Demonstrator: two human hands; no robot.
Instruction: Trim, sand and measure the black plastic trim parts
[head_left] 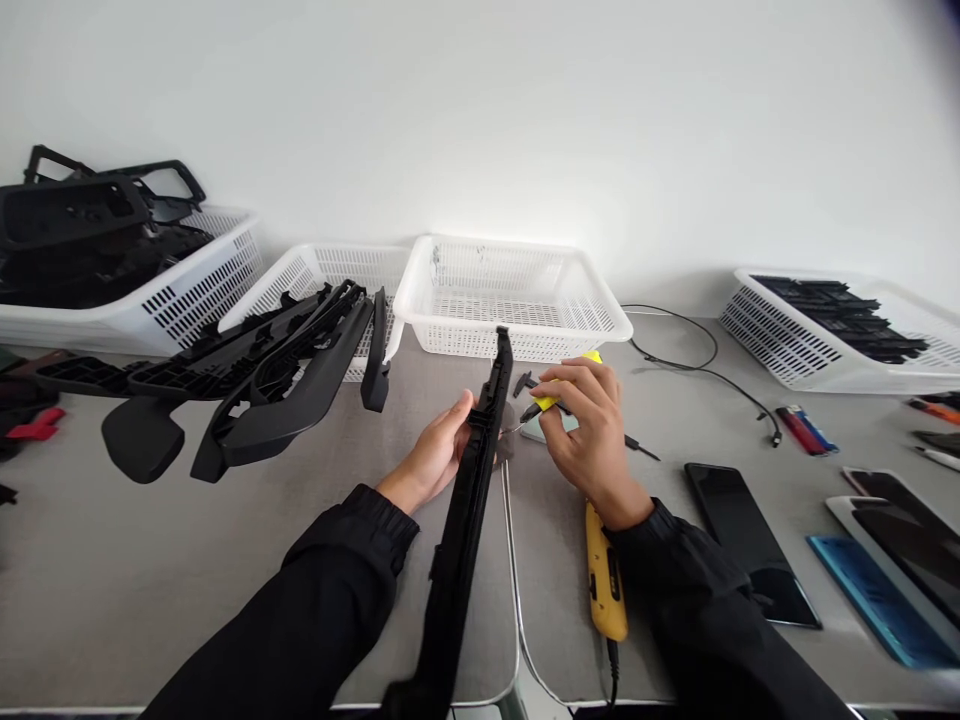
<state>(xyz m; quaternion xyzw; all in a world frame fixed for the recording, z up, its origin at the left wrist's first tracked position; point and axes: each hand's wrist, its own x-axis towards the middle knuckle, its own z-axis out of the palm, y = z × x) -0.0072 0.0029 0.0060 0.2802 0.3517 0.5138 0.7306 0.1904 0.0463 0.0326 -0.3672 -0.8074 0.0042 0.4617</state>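
My left hand (435, 455) is closed around a long black plastic trim strip (469, 490), held tilted with its lower end toward me. In my right hand (589, 425) is a yellow-and-black utility knife (546, 402), its thin metal blade pointing left at the strip's edge. Whether the blade touches the plastic I cannot tell. A small black plastic piece (523, 383) lies just beyond the knife, and a pale green object (534, 432) is partly hidden under my right hand. Below my right wrist lies a yellow corded tool (604, 580).
A white basket (517, 345) stands ahead, another with curved black trim parts (300, 400) left of it. Black frames (82, 215) overfill the far-left basket (112, 325). At right are a basket of black strips (787, 355), a cable (712, 370), a black phone (750, 540) and other phones (915, 540).
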